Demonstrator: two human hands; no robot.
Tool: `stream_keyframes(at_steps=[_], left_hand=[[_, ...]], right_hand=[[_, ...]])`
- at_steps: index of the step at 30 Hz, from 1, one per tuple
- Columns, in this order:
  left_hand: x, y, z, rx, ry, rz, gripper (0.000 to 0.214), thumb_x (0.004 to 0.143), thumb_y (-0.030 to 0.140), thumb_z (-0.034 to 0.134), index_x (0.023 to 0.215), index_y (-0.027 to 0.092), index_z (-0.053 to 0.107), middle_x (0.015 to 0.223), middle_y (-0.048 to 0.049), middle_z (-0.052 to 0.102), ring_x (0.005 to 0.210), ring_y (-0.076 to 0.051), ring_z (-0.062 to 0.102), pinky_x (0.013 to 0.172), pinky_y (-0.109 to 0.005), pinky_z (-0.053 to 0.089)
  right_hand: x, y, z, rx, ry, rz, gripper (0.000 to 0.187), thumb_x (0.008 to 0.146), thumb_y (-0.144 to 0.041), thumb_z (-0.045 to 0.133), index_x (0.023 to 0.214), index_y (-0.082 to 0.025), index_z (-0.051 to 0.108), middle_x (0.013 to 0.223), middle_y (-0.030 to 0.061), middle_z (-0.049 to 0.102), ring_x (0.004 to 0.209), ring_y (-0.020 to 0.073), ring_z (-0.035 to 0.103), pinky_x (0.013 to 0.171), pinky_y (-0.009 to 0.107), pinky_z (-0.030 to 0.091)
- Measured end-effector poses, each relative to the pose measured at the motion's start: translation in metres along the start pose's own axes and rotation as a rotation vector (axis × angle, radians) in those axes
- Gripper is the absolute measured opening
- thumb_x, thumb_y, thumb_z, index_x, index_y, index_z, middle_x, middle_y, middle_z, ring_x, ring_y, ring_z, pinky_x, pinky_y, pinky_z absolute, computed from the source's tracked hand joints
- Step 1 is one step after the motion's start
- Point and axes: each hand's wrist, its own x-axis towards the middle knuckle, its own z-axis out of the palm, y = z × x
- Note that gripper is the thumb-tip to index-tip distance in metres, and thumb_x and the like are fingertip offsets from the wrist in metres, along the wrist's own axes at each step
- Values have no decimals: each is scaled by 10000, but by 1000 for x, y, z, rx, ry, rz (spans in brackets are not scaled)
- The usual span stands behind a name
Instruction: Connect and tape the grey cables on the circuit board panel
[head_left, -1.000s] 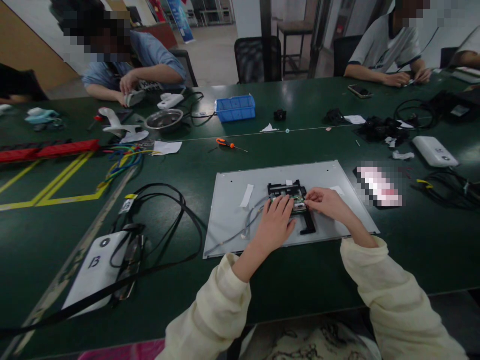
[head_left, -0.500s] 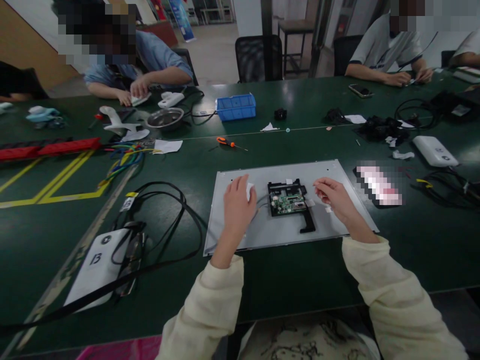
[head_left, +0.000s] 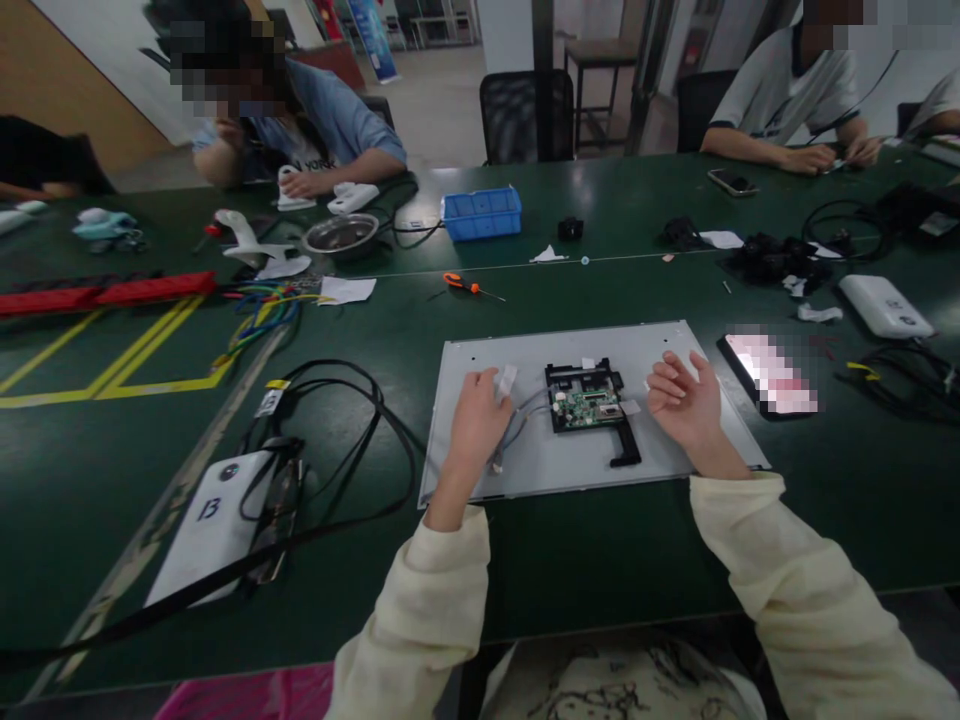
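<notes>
My left hand [head_left: 478, 415] is over the left part of a flat grey panel [head_left: 517, 480]. Its thumb and fingers pinch a small white strip [head_left: 508, 379], which looks like tape or paper. At the panel's right side hovers my right hand [head_left: 684, 400], palm turned inward, fingers loosely curled and apart, nothing visible in them. Between the hands a green circuit board [head_left: 589, 407] sits in a black plastic frame [head_left: 624, 445], with white tabs at its edges. Grey wires [head_left: 517, 425] run from the board toward my left hand.
An orange screwdriver [head_left: 462, 284] and a blue basket [head_left: 481, 214] lie beyond the panel. A phone [head_left: 772, 375] is at the right. On the left are a white power bank [head_left: 217, 515] and looped black cables [head_left: 367, 425]. Co-workers sit across the table.
My right hand has opened from a pinch and turned its palm inward. My left hand has shifted slightly, and the white strip shows more. A co-worker across has raised one hand toward the head.
</notes>
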Motion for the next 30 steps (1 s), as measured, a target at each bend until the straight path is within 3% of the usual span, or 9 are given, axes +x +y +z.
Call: stream_keyframes(at_steps=[7,19,25,30], left_hand=[[-12,-1,-4,23,-35,10,408,828,163,531,1236,170,507,1124,-92,526,780,-171,601,805,-319,481],[-21,-2,-2,-78,8,-19,297,901,185,446,1185,190,534,922,-55,640,770,-185,603,745,-301,449],[-19,-6,0,-135,71,20,290,879,140,454,1151,194,539,941,-43,608,767,-162,585,774,-293,455],[-16,-11,-1,-162,48,56,318,850,121,483,1155,195,542,966,-36,551,724,-141,560,765,-289,472]], right_hand=[[-1,1,-9,49,29,1,145,837,-308,571,896,-177,587,664,-55,514,514,33,463,415,118,387],[-4,3,-10,79,30,11,120,847,-264,537,925,-176,562,681,-41,495,544,58,472,419,141,414],[-6,4,-5,91,46,17,99,844,-245,539,918,-181,555,688,-41,498,542,56,483,421,142,422],[-5,5,-5,102,52,34,78,845,-220,528,912,-187,552,686,-43,500,527,54,482,422,144,433]])
